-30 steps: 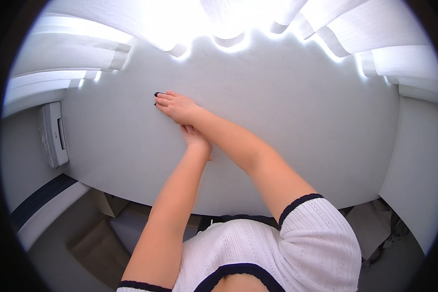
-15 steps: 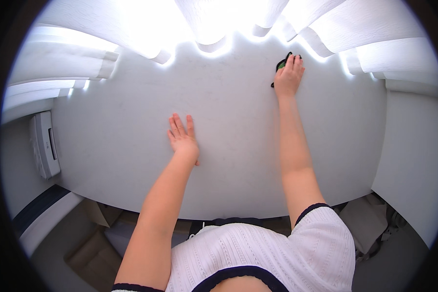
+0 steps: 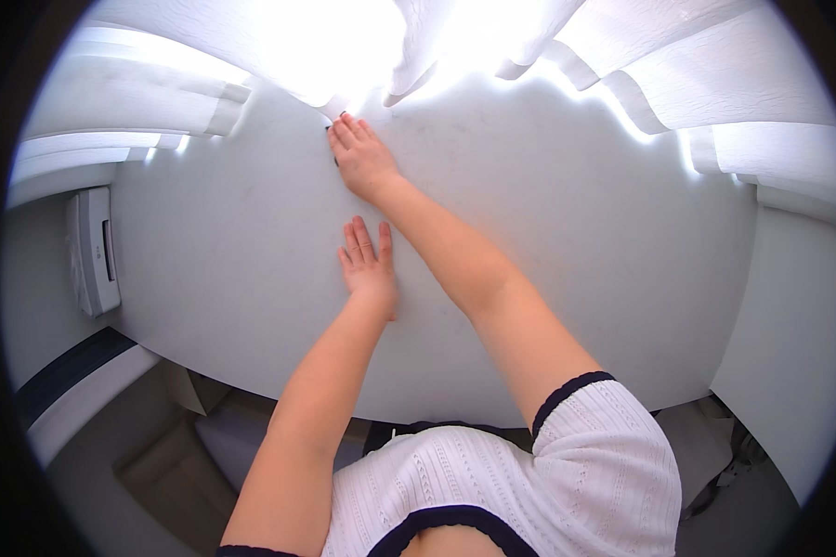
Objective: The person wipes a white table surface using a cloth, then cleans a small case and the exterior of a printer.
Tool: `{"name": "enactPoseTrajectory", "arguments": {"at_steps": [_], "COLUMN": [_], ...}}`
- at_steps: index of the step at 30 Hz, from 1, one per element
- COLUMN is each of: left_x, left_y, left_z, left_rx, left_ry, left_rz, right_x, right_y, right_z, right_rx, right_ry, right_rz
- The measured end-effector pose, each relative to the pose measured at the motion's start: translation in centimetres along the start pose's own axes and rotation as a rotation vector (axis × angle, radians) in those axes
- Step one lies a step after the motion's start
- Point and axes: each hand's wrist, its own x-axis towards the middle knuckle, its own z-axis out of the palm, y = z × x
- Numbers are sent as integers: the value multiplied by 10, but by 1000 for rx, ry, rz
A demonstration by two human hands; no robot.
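My right hand [image 3: 366, 167] reaches across to the far left part of the white tabletop [image 3: 567, 251], just at the hem of the curtain. It presses down over a small flat black-and-green thing [image 3: 335, 161]; only slivers of dark edge stick out past the fingers, and its kind cannot be made out. Nearer to me, my left hand [image 3: 370, 273] rests palm down on the tabletop with its fingers spread and nothing in it.
White curtains [image 3: 715, 84] hang along the far edge, brightly backlit. At the left wall stands a white box-shaped device [image 3: 93, 251]. Below the table's near edge are a brown cushioned seat [image 3: 172, 478] at left and a grey cloth item [image 3: 692, 446] at right.
My right hand has swept from the far right to the far left with the black-and-green thing under it. My left hand stays flat on the table, and the view has shifted slightly.
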Motion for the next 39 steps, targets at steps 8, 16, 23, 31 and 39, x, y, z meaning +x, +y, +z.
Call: {"name": "enactPoseTrajectory", "arguments": {"at_steps": [8, 16, 23, 31, 39], "left_x": [2, 3, 1, 2, 6], "left_y": [2, 3, 0, -8, -3], "left_z": [-5, -6, -11, -2, -7], "left_rx": [50, -4, -17, -68, -142], "left_ry": [-63, -48, -98, -86, -3], "left_rz": [-31, -14, 8, -7, 62], "right_x": [-18, -74, -76, 49, 61], "right_y": [1, 234, 330, 165, 24], "right_z": [-12, -162, -183, -88, 9], "right_rx": [-51, -665, -767, 19, 567], "right_ry": [-34, 103, 247, 208, -70], "right_rz": [8, 796, 1080, 437, 427]}}
